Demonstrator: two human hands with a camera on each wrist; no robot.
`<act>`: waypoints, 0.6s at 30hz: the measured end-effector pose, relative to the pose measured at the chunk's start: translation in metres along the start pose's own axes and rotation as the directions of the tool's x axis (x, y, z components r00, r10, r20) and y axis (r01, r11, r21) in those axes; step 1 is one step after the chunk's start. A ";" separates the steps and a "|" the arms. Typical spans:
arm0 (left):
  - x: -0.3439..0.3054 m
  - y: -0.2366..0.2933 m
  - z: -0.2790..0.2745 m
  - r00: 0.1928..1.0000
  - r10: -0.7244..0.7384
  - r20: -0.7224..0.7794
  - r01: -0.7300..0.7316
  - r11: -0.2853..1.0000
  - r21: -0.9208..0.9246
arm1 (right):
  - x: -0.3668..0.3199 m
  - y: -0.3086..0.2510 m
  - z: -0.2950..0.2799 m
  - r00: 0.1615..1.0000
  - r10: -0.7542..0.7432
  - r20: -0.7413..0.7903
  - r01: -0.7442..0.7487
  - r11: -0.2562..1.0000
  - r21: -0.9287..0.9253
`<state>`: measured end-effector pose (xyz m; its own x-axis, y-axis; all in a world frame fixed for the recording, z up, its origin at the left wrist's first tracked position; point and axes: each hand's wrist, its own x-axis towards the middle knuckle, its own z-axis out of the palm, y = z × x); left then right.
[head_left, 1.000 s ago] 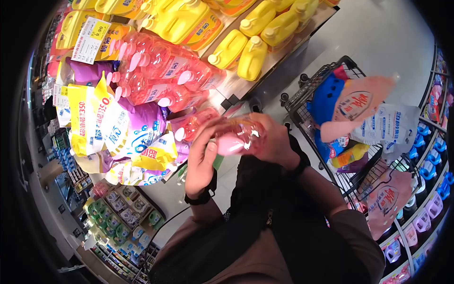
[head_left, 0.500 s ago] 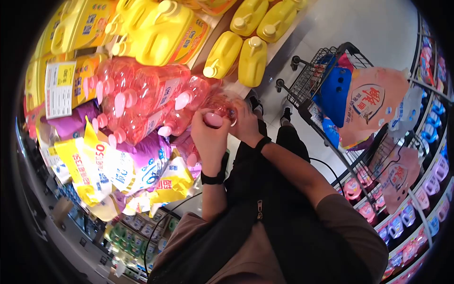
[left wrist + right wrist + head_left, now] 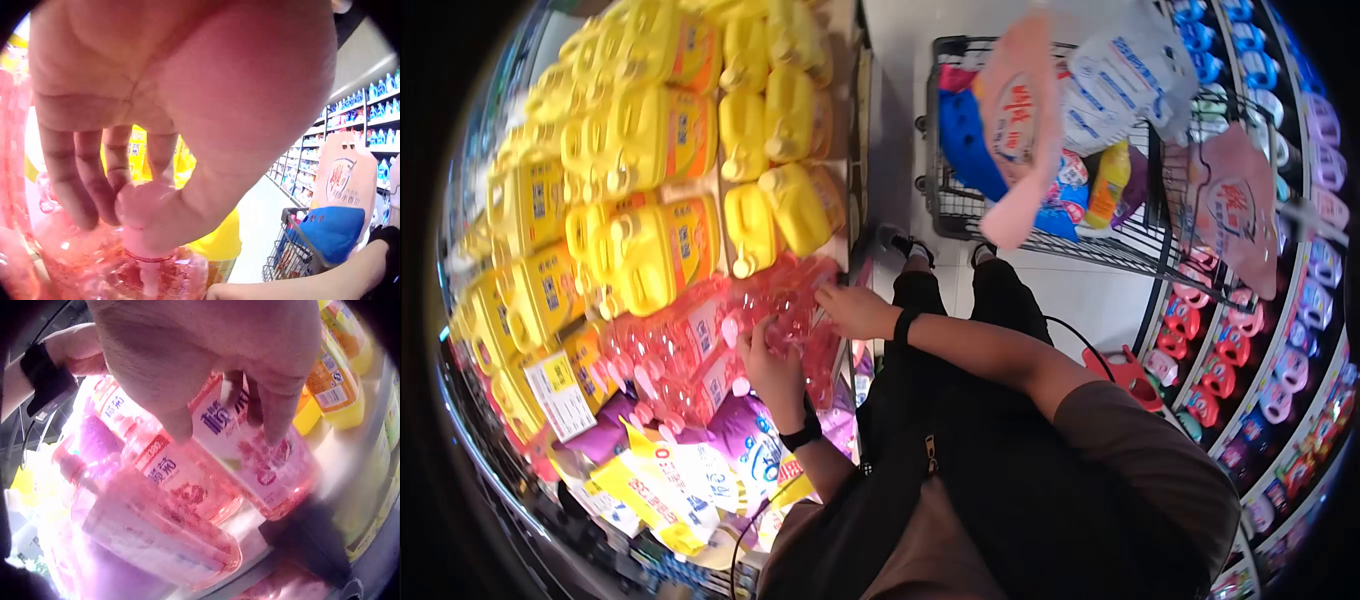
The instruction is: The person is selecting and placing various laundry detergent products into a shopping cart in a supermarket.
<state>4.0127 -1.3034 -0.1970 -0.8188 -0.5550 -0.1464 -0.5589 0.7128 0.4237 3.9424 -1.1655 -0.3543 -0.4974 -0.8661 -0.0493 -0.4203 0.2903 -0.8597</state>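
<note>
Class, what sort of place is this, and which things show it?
Most likely a supermarket, probably its cleaning-products section: a loaded shopping cart, a price sign and stacked yellow jugs show it.

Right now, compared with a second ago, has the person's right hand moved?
Yes: in the head view, the right hand has moved closer to the nearest yellow jugs.

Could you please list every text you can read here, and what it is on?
"榄": pink bottle under the right hand; next character partly covered.
"榄菊": neighbouring bottle.
"榄菊": yellow jugs.
"雕": pink bag.
Too small or blurred: shelf card, white bag, other print.
</note>
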 end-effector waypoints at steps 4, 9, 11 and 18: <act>0.006 0.001 0.010 0.999 -0.050 -0.008 0.051 0.991 0.125 | -0.027 -0.004 -0.059 0.998 -0.052 0.022 0.051 0.998 0.049; -0.001 0.056 0.026 0.967 0.079 -0.240 -0.021 0.971 0.237 | -0.137 -0.022 -0.227 0.998 0.026 -0.050 -0.008 0.944 0.329; -0.009 0.110 0.033 0.937 0.177 -0.300 -0.070 0.940 0.334 | -0.200 -0.016 -0.286 0.986 0.071 -0.151 -0.007 0.923 0.384; -0.008 0.243 0.173 0.833 0.283 0.475 -0.033 0.883 -0.468 | -0.429 -0.024 -0.462 0.896 0.339 -0.288 -0.122 0.810 0.574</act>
<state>3.8609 -1.0516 -0.2477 -0.9026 -0.0573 -0.4267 -0.4053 0.4473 0.7973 3.8155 -0.6130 -0.0781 -0.8063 -0.5605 -0.1889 0.1555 0.1072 -0.9820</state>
